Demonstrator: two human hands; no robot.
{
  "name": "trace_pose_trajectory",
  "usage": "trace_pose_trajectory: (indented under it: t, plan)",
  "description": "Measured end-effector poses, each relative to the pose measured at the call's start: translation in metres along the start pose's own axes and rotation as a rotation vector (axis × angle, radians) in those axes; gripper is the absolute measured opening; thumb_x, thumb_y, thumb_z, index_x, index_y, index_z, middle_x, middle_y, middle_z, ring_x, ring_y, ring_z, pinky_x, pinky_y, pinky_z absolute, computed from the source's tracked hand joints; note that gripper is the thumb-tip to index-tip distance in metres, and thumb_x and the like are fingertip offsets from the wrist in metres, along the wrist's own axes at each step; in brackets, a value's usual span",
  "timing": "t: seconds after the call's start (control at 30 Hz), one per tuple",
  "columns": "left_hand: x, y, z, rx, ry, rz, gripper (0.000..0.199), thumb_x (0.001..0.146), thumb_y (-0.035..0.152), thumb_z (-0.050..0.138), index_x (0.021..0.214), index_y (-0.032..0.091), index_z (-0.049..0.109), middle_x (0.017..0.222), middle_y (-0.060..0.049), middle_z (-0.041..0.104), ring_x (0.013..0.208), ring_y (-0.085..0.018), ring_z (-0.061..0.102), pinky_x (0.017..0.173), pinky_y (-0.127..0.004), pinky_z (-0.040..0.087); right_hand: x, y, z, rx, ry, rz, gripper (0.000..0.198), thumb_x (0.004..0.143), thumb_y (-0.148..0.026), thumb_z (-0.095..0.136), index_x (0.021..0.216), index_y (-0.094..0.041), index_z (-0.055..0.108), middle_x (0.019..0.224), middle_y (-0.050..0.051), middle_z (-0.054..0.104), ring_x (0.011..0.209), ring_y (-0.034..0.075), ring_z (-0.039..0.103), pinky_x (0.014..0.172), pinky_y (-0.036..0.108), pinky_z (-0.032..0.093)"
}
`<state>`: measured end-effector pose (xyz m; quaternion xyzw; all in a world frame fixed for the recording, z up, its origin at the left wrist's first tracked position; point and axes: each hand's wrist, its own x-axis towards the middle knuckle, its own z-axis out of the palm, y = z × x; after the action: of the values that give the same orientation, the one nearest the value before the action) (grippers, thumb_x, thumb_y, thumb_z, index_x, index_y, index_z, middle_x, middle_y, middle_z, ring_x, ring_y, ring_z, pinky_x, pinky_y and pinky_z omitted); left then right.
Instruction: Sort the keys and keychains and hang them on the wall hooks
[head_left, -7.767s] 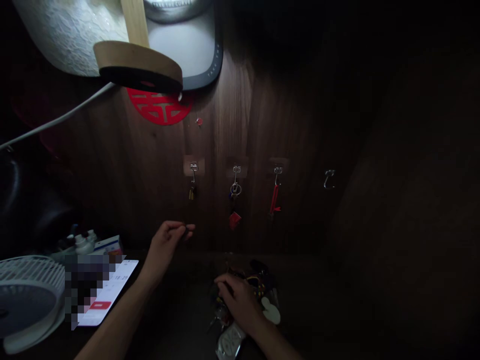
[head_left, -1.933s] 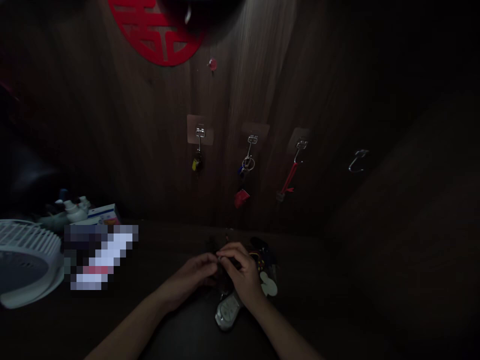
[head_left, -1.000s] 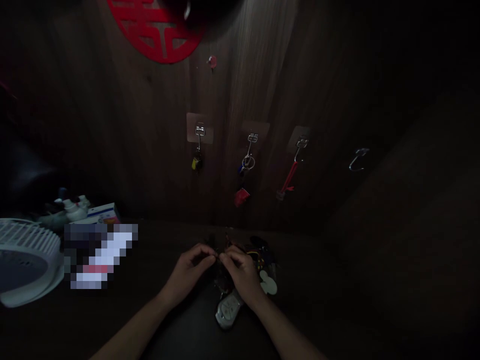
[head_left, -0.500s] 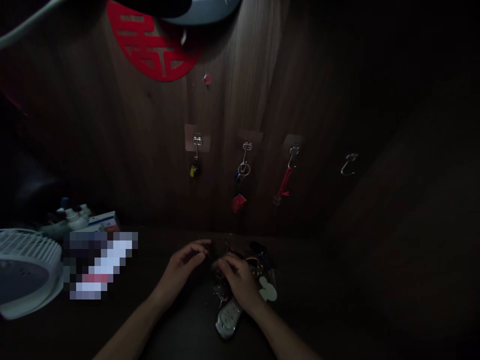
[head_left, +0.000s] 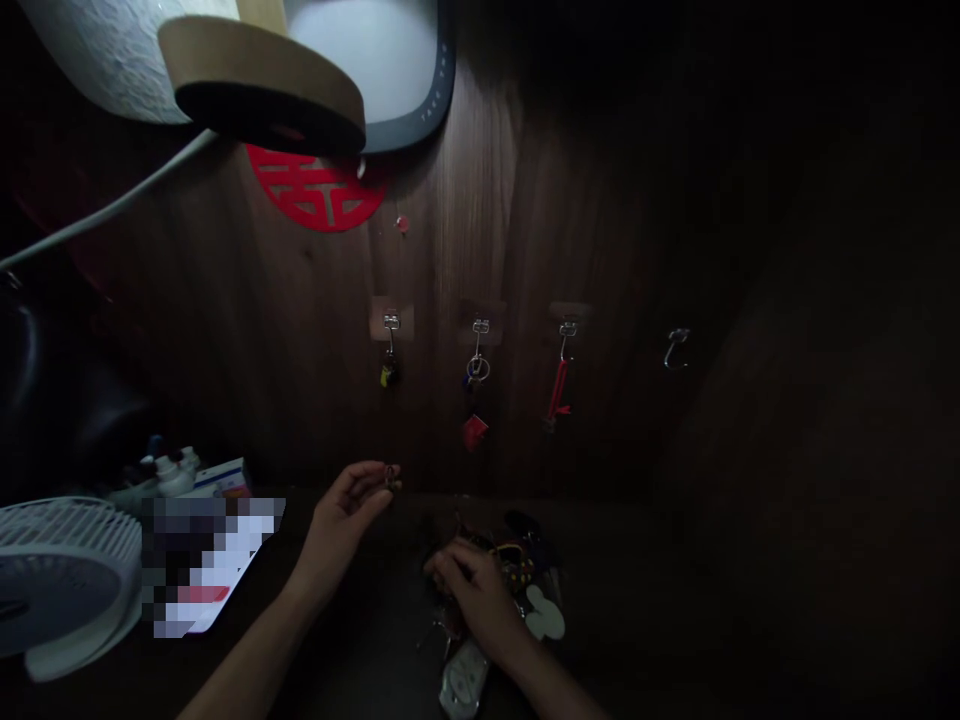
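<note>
My left hand (head_left: pixel 341 520) is raised a little above the desk, with thumb and fingers pinching a small metal piece (head_left: pixel 391 481) with a yellowish end; its exact kind is too dim to tell. Lower and to the right, my right hand (head_left: pixel 472 590) is closed over a heap of key-ring items, and whatever its fingertips grip is hidden. Around that hand lie a yellow-dotted dark strap (head_left: pixel 519 568), a pale mouse-head-shaped tag (head_left: pixel 545 615), a silver-grey remote (head_left: pixel 463 682) and thin metal keys (head_left: pixel 442 630).
Wall hooks hold a yellow-and-black trinket (head_left: pixel 388 370), a key ring (head_left: pixel 478 370) with a red tag and a red strap (head_left: pixel 557 390). Another hook (head_left: pixel 676 345) is bare. A white fan (head_left: pixel 67 580) and bottles (head_left: pixel 174 475) stand left. A lamp (head_left: pixel 262 80) hangs above.
My left hand has risen away from the heap with the small metal piece in its fingertips. My right hand stays at the heap, its fingers curled tighter. The view has tilted upward.
</note>
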<state>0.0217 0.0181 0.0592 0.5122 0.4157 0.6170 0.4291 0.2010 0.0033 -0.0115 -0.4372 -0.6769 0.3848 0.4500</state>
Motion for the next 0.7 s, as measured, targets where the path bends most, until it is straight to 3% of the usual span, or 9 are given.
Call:
trace_pose_trajectory:
  t: [0.23,0.53,0.7]
  plan:
    - [0.027,0.023,0.001,0.19,0.101,0.175,0.033,0.071,0.032,0.066,0.102,0.022,0.063,0.104,-0.004,0.071,0.098,-0.022,0.065,0.092,-0.04,0.049,-0.001,0.002,0.001,-0.006,0.003,-0.004,0.035,0.087,-0.039,0.047,0.071,-0.017,0.068,0.066,0.0,0.057,0.065,0.012,0.053,0.06,0.022,0.036]
    - [0.055,0.051,0.017,0.223,0.325,0.366,0.03,0.067,0.029,0.07,0.095,0.019,0.065,0.092,-0.003,0.072,0.092,-0.02,0.066,0.087,-0.036,0.051,-0.002,0.0,0.0,-0.029,0.001,-0.004,0.03,0.087,-0.032,0.048,0.069,-0.017,0.068,0.065,0.0,0.057,0.064,0.012,0.053,0.058,0.022,0.035]
    - [0.071,0.065,0.026,0.223,0.33,0.456,0.03,0.068,0.03,0.069,0.096,0.019,0.065,0.092,-0.003,0.072,0.089,-0.02,0.067,0.084,-0.036,0.052,-0.002,0.003,0.001,-0.032,-0.005,-0.01,0.031,0.088,-0.034,0.047,0.071,-0.017,0.068,0.068,0.001,0.059,0.065,0.012,0.053,0.06,0.022,0.036]
